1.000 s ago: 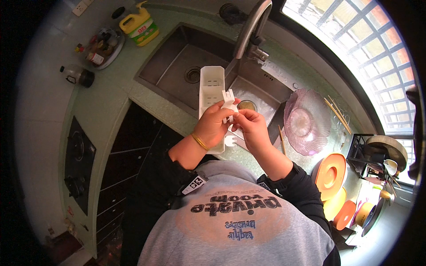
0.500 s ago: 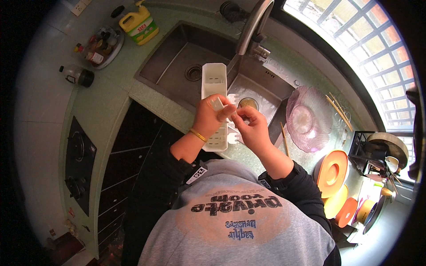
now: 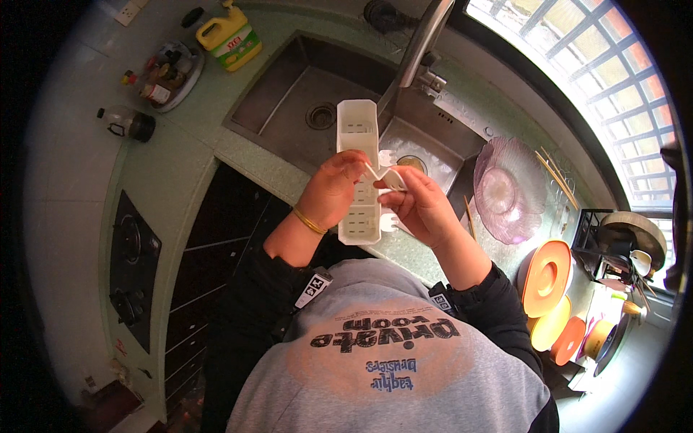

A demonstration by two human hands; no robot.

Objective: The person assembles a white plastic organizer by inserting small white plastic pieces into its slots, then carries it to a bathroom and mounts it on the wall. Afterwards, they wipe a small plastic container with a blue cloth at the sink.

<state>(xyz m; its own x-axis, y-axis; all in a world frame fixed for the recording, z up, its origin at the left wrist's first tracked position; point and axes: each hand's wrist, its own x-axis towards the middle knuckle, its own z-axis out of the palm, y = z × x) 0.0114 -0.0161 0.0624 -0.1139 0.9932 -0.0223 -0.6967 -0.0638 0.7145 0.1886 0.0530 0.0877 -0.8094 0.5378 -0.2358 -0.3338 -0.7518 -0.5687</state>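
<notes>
My left hand and my right hand meet above a long white plastic holder box. The box has several compartments with slotted floors and small white prongs along its right side. Between my fingertips is a small white plastic piece, bent or angled; its full shape is partly hidden. My left fingers pinch its left end, and my right thumb and fingers grip its right end. The box's middle is covered by my hands.
Behind the box lies a double metal sink with a faucet. A round container stands in its right basin. To the right are a pinkish glass bowl, chopsticks and orange lids. A yellow jug stands far left.
My hands have drawn slightly apart, turning the white piece so more of it shows. The view has shifted slightly, moving the surroundings a little to the right.
</notes>
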